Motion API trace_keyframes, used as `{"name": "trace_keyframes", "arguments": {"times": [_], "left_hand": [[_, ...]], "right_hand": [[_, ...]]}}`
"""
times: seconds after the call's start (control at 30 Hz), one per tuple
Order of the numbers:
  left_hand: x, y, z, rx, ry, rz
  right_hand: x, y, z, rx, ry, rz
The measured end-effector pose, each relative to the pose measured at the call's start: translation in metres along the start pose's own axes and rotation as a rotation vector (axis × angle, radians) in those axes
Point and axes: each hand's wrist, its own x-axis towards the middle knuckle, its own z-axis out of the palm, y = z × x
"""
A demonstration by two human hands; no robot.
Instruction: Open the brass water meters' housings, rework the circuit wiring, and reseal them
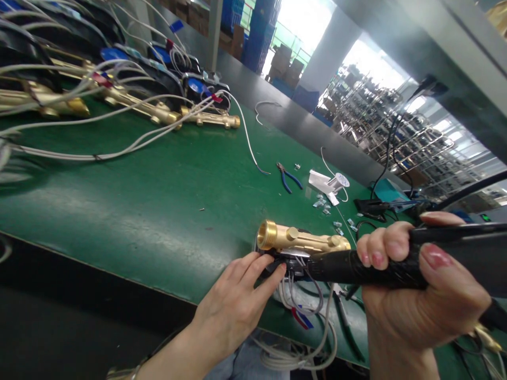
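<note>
Close to the front edge of the bench lies a water meter with a threaded brass pipe body point(303, 238) and a black housing, its grey cables point(317, 295) trailing below. My left hand point(241, 295) has its fingertips closed on the black housing beside the brass body. In my right hand point(420, 285), with the fingers wrapped round it, is a black electric screwdriver point(336, 266) held nearly level. Its tip meets the housing right by my left fingers; the exact contact point is hidden. A red and blue tag point(302, 318) hangs on the cables.
Several brass-bodied meters point(209, 119) with cables line the back left of the green bench point(158, 195). Beyond my hands lie blue-handled cutters point(289, 178), a wire spool point(339, 182) and small clear pieces point(322, 205). A dark-handled tool point(348, 324) lies under the screwdriver.
</note>
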Motion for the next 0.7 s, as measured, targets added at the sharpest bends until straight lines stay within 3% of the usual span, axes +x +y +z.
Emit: {"name": "trace_keyframes", "arguments": {"times": [0.7], "left_hand": [[-0.002,-0.001,-0.001,-0.019,-0.011,0.015]], "right_hand": [[0.007,0.009,0.013,-0.016,-0.216,0.022]]}}
